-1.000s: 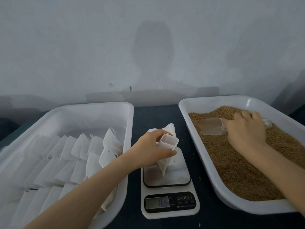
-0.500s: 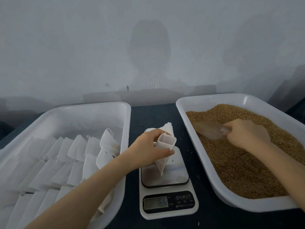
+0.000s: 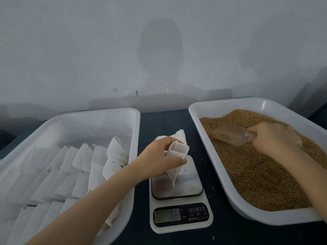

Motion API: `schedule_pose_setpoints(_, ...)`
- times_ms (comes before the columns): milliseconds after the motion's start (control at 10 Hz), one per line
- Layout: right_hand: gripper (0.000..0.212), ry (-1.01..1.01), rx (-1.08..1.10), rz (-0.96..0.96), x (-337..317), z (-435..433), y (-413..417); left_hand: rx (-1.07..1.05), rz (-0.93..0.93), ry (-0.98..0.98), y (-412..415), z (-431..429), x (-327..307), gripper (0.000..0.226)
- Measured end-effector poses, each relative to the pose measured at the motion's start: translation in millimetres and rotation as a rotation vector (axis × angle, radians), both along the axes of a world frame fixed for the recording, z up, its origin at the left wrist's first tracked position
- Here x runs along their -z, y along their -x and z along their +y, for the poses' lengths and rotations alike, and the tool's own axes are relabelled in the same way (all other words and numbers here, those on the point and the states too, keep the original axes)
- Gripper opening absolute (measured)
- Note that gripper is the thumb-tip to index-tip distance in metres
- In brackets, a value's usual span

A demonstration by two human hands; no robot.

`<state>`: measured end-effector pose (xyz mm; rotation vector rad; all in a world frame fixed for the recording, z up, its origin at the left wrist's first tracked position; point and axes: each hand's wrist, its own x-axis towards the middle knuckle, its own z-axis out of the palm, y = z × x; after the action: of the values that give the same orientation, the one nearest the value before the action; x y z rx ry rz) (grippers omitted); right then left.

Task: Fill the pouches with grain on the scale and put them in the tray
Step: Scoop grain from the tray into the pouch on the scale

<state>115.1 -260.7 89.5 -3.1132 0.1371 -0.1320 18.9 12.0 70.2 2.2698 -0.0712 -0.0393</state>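
Note:
My left hand [image 3: 160,159] grips a white cloth pouch [image 3: 177,160] by its mouth, holding it open and upright on the plate of the white digital scale [image 3: 178,204], whose display reads 166. My right hand [image 3: 272,138] is closed on the handle of a clear plastic scoop [image 3: 230,135], which lies tilted in the brown grain [image 3: 256,167] with some grain inside it. The grain fills the white tray on the right [image 3: 219,177].
A white tray on the left [image 3: 134,131] holds several rows of white pouches [image 3: 70,167]. More empty pouches [image 3: 180,134] lie behind the scale. A few loose grains dot the dark tabletop [image 3: 162,121]. A grey wall stands close behind.
My right hand has turned and dug the scoop down into the grain, which now holds some. My left hand and the pouch have stayed on the scale.

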Motion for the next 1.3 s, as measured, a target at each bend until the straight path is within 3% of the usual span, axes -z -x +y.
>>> schedule_pose_setpoints(1100, 0.035, -0.319, -0.122, 0.071, 8, -5, -10, -0.006, 0.015, 0.014, 1, -1, -1, 0.048)
schedule_pose_setpoints(1300, 0.036, -0.446, -0.21, -0.011, 1, 2, 0, -0.002, 0.013, 0.009, 0, -1, -1, 0.048)
